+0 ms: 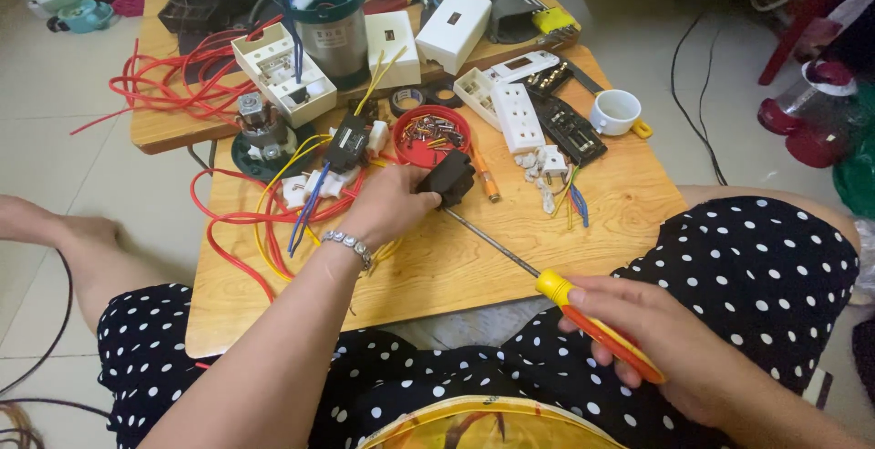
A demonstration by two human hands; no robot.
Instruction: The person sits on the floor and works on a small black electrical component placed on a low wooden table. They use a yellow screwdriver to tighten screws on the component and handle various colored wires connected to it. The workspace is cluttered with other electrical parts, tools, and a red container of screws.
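Observation:
My left hand (387, 205) grips a small black plastic block (451, 178) just above the low wooden table (629, 212). In my right hand (652, 340) is a long screwdriver (547, 280) with a yellow and orange handle. Its metal shaft runs up and left, and the tip meets the underside of the black block. A silver bracelet (348, 246) circles my left wrist. Left of the hand lie red, yellow and blue wires (264, 216) with white connectors.
A red dish of screws (431, 134) sits behind the block. White socket plates (518, 116), black switch parts (570, 130), a white cup (616, 112), white boxes (453, 30) and a metal cylinder (328, 25) crowd the far side. My polka-dot lap (756, 276) is below.

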